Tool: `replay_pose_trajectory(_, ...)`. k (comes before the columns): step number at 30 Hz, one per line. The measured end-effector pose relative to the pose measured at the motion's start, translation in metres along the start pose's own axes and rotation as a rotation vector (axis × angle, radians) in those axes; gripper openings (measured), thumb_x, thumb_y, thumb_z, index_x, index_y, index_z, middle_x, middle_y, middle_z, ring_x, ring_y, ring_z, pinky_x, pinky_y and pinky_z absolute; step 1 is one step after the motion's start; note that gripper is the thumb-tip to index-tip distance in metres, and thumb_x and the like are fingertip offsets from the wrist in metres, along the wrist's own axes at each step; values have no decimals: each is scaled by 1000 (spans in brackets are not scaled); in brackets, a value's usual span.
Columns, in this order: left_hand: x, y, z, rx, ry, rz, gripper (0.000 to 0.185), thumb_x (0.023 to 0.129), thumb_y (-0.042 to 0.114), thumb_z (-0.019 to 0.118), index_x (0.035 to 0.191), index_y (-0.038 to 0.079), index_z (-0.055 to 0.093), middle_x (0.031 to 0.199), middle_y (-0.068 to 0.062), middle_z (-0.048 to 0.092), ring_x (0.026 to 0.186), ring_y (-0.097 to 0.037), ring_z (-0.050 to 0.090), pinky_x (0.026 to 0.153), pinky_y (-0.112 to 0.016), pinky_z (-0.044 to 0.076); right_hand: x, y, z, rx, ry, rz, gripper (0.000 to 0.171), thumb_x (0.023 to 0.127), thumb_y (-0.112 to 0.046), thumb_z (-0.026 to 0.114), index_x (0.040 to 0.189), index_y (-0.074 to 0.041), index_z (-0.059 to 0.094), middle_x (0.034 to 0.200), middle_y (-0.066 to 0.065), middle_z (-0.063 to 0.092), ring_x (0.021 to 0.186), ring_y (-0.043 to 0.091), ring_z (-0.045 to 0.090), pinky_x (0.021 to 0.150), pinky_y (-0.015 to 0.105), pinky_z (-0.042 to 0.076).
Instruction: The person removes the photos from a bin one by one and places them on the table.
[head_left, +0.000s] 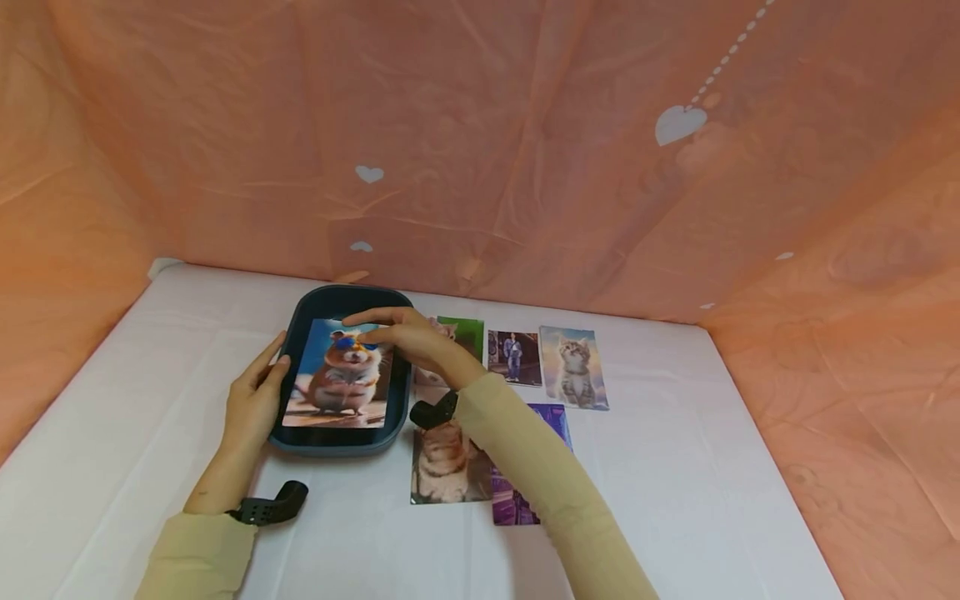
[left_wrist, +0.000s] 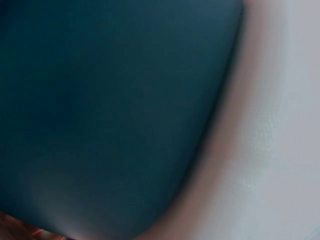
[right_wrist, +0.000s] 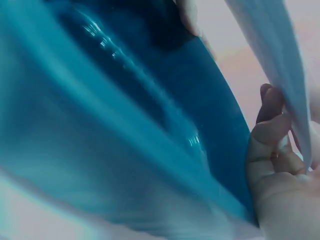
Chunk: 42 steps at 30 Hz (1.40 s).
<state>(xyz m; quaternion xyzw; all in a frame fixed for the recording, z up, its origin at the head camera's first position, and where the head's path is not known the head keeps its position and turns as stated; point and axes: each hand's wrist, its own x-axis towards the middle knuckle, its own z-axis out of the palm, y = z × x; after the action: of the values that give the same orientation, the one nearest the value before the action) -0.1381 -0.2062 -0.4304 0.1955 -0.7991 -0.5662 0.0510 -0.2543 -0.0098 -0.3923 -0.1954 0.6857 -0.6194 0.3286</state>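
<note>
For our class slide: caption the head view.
Both hands settle a hamster photo in a dark tray.

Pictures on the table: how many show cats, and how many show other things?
Cat pictures: 3, upright kitten, lying cat, one mostly hidden by the right hand.
Hamster picture: 1, in the tray.
Person picture: 1.
Purple picture: 1.
Total: 6.

A dark blue tray (head_left: 341, 300), oblong with rounded corners and a raised rim, lies flat on the white worktop (head_left: 675, 467). Inside it lies a glossy photo (head_left: 341, 375) of a plump hamster wearing blue sunglasses, picture side up and filling most of the tray's floor, with its long edges running along the tray's long sides.
</note>
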Motion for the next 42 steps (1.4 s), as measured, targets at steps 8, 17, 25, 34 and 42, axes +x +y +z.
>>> replay_pose_trajectory(8, 1, 2, -1, 28, 0, 1, 48, 102, 41, 38, 148, 32, 35, 136, -22, 53, 103, -16, 52, 84, -25, 41, -15, 3, -14, -6, 54, -16, 33, 94, -11, 60, 126, -13, 64, 132, -6, 57, 91, 7, 57, 72, 28, 45)
replay_pose_trajectory(17, 2, 0, -5, -15, 1, -16, 48, 102, 40, 38, 149, 30, 34, 140, -25, 47, 130, -34, 38, 107, -50, 27, -37, 8, -35, 8, 61, -15, 34, 94, -10, 59, 127, -12, 63, 135, 1, 57, 45, 20, 25, 52, 42, 24)
replay_pose_trajectory(25, 2, 0, -7, 21, 13, -26, 47, 102, 39, 38, 149, 30, 34, 134, -22, 51, 120, -27, 42, 96, -37, 32, -50, 17, -57, -38, 88, -64, 35, 94, -5, 56, 129, 0, 59, 138, 8, 53, 134, 19, 40, 106, 40, 39)
replay_pose_trajectory(34, 3, -1, -7, 1, 0, -46, 48, 102, 40, 37, 149, 31, 32, 138, -22, 48, 125, -31, 40, 101, -45, 30, -67, 25, -79, -99, 140, -54, 35, 94, -7, 57, 129, -2, 59, 139, 10, 54, 136, 21, 40, 108, 44, 36)
replay_pose_trajectory(42, 3, -1, -6, 8, 18, -56, 48, 101, 41, 39, 148, 32, 35, 135, -18, 50, 119, -24, 41, 92, -31, 32, -84, 35, -94, -84, 207, 1, 36, 92, -7, 59, 128, -4, 60, 140, 8, 53, 134, 22, 42, 108, 45, 36)
